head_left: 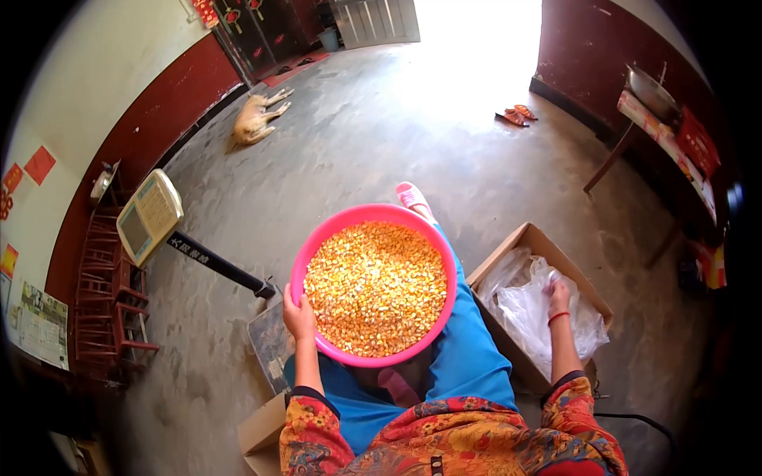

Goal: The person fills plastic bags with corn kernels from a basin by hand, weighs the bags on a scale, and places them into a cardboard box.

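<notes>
A round pink basin (373, 362) full of yellow corn kernels (377, 285) rests on my lap, over blue trousers. My left hand (299, 317) grips the basin's left rim, fingers wrapped round it. On the right, my right hand (559, 293) is closed on clear plastic bags (516, 297), which lie bunched inside an open cardboard box (578, 274). A red band circles that wrist.
A platform scale with a display head (151, 218) stands at the left, near stacked red stools (99, 293). A dog (254, 120) lies on the floor. Orange slippers (517, 115) and a table (667, 143) with a metal bowl are at the right.
</notes>
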A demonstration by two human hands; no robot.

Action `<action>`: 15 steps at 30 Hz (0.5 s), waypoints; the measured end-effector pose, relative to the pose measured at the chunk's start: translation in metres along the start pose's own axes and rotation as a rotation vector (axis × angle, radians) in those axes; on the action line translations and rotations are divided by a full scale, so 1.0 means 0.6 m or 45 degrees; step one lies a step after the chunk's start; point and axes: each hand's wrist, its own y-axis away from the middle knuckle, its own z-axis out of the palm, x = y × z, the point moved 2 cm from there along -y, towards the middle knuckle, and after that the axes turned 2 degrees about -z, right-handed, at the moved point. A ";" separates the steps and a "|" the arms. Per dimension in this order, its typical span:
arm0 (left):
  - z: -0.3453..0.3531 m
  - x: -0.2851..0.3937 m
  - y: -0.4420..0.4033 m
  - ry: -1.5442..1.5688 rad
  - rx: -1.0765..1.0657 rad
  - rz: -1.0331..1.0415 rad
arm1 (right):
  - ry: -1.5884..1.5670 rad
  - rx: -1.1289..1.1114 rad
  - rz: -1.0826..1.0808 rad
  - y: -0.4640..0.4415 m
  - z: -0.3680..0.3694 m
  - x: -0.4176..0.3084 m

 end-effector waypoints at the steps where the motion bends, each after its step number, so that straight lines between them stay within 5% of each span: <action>1: 0.002 -0.012 -0.001 0.018 0.030 -0.016 | -0.140 0.075 -0.060 0.002 0.039 -0.059; 4: 0.002 -0.001 0.007 0.139 0.091 -0.039 | -0.546 -0.069 -0.114 0.007 0.151 -0.217; 8: -0.016 0.066 0.046 0.028 0.357 0.367 | -0.510 -0.364 -0.346 0.123 0.358 -0.411; 12: -0.019 0.160 0.111 1.077 -0.359 -0.100 | -0.279 -0.664 -0.557 0.276 0.517 -0.441; 15: -0.061 0.247 0.157 1.762 -0.854 -0.415 | 0.250 -1.056 -1.143 0.381 0.599 -0.418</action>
